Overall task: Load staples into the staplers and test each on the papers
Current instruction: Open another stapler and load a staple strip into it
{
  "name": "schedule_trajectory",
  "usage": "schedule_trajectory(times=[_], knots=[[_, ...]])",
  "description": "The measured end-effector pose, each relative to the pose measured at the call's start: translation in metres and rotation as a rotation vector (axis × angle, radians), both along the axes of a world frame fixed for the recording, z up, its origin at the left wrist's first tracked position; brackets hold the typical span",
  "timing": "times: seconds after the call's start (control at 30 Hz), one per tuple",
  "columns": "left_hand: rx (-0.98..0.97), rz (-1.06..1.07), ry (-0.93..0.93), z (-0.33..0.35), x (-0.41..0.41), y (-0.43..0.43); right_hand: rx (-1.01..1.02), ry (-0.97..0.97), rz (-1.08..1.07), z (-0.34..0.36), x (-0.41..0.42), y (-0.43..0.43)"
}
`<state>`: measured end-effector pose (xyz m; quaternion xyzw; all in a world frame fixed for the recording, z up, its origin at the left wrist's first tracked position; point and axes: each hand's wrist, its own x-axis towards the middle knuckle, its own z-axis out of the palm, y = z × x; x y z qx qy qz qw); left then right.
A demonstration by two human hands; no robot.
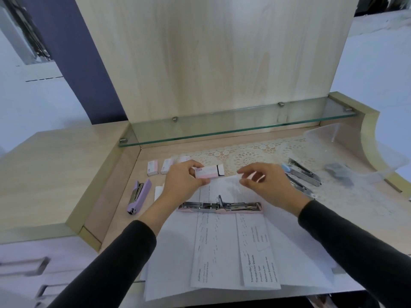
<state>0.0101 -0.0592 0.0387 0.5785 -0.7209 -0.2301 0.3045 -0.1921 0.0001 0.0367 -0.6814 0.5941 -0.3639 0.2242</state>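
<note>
Black sleeves (111, 263) cover both forearms, which reach forward over the pale wooden desk (66, 174) and angle in toward each other. The left hand (184, 178) is raised above the far edge of the white printed papers (222, 252), its thumb and curled fingers gripping a small pink-and-white cardboard staple box (208, 172). The box lies with its long axis left to right. Its opened end flap, dark inside, points right toward the other hand.

The right hand (266, 181) hovers just beside that open end without touching the box. Its fingers are loosely curved, with a narrow gap between thumb and forefinger and nothing visible in it.

Nearer the person, a pink stapler folded open flat (220, 207) rests on the papers, its metal channel facing up and its long axis also left to right. A closed lilac stapler (139, 196) lies on the desk to the left, pointing away from the person. Behind the left hand sit more small pink staple boxes (153, 167). To the right, an opened stapler with a blue tip (300, 174) lies on the white lace mat (244, 154).
</note>
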Motion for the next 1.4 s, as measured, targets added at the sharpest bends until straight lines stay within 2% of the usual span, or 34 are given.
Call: schedule_trajectory(times=[0.2, 0.27, 0.37, 0.7, 0.83, 1.07, 1.4], knots=[[-0.012, -0.053, -0.019, -0.007, -0.008, 0.013, -0.004, 0.274, 0.092, 0.006, 0.022, -0.021], [-0.041, -0.064, -0.059, -0.009, -0.008, 0.015, 0.011, 0.305, 0.099, 0.002, 0.026, -0.025], [-0.041, -0.073, -0.102, -0.014, -0.004, 0.016, 0.040, 0.259, 0.111, -0.002, 0.026, -0.025], [-0.010, -0.172, -0.064, -0.018, -0.002, 0.014, 0.009, 0.175, 0.072, -0.012, 0.020, -0.026], [-0.027, -0.153, -0.068, -0.021, -0.004, 0.014, -0.018, 0.184, 0.111, -0.016, 0.019, -0.028], [-0.058, -0.136, -0.002, -0.025, -0.005, 0.017, -0.018, 0.206, 0.012, -0.019, 0.007, -0.028], [-0.094, -0.131, 0.009, -0.026, -0.004, 0.019, -0.024, 0.225, 0.035, -0.018, 0.012, -0.029]])
